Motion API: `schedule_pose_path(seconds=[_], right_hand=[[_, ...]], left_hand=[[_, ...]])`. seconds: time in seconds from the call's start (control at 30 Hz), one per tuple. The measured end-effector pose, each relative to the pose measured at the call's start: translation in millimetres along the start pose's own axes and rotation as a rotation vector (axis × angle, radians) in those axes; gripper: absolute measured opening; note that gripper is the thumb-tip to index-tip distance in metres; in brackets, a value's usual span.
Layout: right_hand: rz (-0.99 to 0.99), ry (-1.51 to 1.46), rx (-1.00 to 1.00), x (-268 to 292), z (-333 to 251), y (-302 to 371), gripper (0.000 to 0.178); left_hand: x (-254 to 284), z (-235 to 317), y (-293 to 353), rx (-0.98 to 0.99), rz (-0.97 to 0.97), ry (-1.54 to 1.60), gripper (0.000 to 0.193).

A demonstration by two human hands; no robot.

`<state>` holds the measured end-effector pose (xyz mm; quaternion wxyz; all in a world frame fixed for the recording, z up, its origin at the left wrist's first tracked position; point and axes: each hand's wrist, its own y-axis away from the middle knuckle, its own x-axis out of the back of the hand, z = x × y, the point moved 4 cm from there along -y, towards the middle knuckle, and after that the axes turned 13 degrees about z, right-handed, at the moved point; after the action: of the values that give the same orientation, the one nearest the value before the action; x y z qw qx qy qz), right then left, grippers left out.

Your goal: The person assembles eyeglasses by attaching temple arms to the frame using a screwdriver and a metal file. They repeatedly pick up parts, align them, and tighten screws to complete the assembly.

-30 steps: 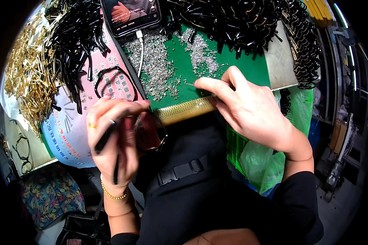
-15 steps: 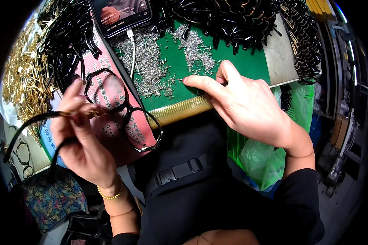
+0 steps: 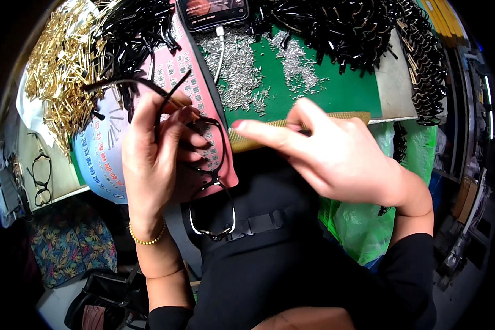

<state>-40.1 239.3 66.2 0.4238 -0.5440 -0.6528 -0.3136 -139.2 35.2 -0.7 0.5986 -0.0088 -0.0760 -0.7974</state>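
Note:
My left hand (image 3: 151, 157) is closed on a black eyeglass frame (image 3: 210, 177), which hangs tilted with its rims toward my lap. Its dark temples stick up past my fingers. To the right, my right hand (image 3: 341, 151) has its thumb and index finger pressed together, pointing at the frame but apart from it. Anything between those fingertips is too small to make out. Just beyond them, a heap of tiny silver screws (image 3: 239, 74) lies on the green mat (image 3: 346, 91), beside a smaller heap of metal bits (image 3: 297, 66).
Gold metal parts (image 3: 60, 71) and black temples (image 3: 132, 33) pile up at the left. More black temples (image 3: 324, 33) lie at the back. A phone (image 3: 217, 12) with a white cable (image 3: 221, 52) stands beyond the screws. Another eyeglass frame (image 3: 42, 168) lies far left.
My left hand has turned and swung the eyeglass frame, so its rims now hang lower, near my lap. The right fingertips have left the screws and come toward the frame. The view has shifted.

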Motion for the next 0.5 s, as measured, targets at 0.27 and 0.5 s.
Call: schedule_pose_path(seconds=[0.27,0.5], right_hand=[[-0.016,0.139,0.141,-23,-4,-20,0.070],[-0.086,0.122,0.113,-24,-2,-26,0.067]], left_hand=[[-1,1,2,0.016,0.007,0.004,0.015],[-3,2,3,-0.074,-0.014,-0.106,0.017]])
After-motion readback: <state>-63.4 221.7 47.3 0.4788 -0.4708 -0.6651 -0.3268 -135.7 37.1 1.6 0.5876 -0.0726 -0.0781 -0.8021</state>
